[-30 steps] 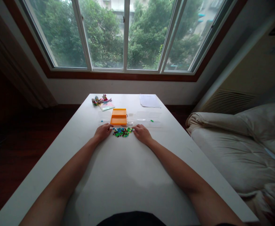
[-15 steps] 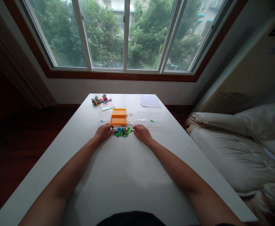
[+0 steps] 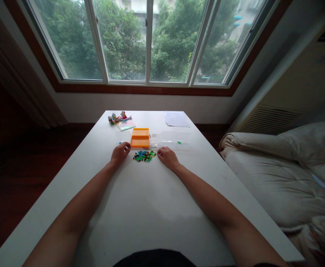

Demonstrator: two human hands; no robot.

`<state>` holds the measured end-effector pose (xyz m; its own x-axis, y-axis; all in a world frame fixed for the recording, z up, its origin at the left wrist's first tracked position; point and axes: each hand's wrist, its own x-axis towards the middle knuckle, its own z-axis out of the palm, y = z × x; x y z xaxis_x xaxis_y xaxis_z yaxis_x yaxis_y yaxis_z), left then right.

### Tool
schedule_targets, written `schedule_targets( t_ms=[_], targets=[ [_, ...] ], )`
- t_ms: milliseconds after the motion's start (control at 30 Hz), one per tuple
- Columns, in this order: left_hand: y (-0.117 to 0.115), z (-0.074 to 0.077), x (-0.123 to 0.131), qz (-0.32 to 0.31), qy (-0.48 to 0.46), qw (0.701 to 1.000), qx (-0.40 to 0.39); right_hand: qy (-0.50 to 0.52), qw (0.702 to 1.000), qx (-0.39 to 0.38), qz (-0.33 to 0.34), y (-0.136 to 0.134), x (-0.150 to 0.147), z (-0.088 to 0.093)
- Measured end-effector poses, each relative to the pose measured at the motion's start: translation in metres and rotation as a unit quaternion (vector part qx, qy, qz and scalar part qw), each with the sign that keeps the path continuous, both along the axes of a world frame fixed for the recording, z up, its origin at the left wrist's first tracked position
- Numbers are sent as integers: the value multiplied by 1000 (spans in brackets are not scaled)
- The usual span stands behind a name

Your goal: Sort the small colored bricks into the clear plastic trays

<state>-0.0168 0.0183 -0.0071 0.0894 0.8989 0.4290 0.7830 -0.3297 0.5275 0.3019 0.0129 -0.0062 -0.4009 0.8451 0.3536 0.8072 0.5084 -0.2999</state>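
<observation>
- Dozens of small coloured pieces are lying in a loose pile on the white table, just on the near side of the orange tray.
- Judging by their look, you are dealing with light, stiff plastic, hardly fragile but smooth and liable to skid or scatter; their size is favouring a fingertip pinch across opposite sides, one piece at a time.
- Your left hand is resting beside the tray's near left corner, its fingers curling inward and bunching narrowly; I cannot tell whether they are pinching a piece.
- Your right hand is lying nearer than the tray and to its right, just beside the pile, knuckles up, fingers curling closely; whether it is holding anything, I cannot tell.
- Your forearms are converging towards the tray from both sides.
- Clear containers are flanking the tray, a green piece showing on its right.
</observation>
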Motion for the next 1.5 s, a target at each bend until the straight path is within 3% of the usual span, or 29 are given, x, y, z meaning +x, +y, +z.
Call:
schedule_targets(
  t_ms=[300,633,800,967,1067,1233,1500],
  targets=[
    [7,-3,-17,122,-113,986,14,19,1000,-1,9,0,1,-1],
    [19,-15,-27,104,-280,954,-28,25,999,-8,19,0,3,-3],
    [17,-15,-25,95,-279,955,-28,46,999,-12,23,0,3,-2],
    [14,-12,-24,96,-195,975,-42,151,988,-24,10,4,7,-5],
    [12,-9,-23,80,-113,990,-34,278,959,-43,-21,14,12,-9],
    [6,-4,-17,59,45,997,-34,487,866,-73,-84,38,32,-16],
    [-1,0,-9,41,153,986,-49,616,765,-20,-185,59,68,-20]
  ],
)
